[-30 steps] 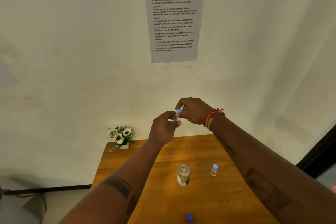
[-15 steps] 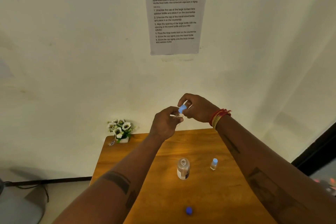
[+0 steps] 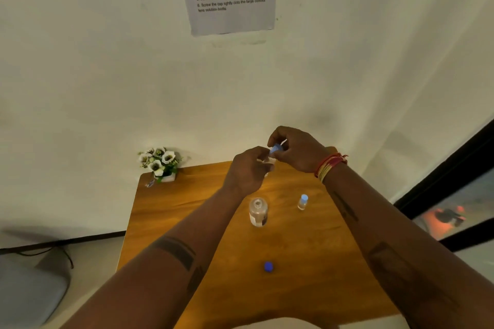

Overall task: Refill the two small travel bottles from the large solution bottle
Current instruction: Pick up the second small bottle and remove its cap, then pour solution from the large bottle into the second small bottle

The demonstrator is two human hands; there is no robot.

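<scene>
Table left half bare; large bottle, capped small bottle mid-table, blue cap near, flowers far-left corner.

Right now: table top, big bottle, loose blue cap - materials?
Table: looks like wood or wood-look laminate, orange-brown with visible grain streaks and a smooth satin sheen. Large solution bottle: clear and see-through, with a label low on its side; probably plastic, though glass can't be ruled out. Dark blue cap: opaque, evenly coloured, likely moulded plastic; too small to see ridges.
</scene>
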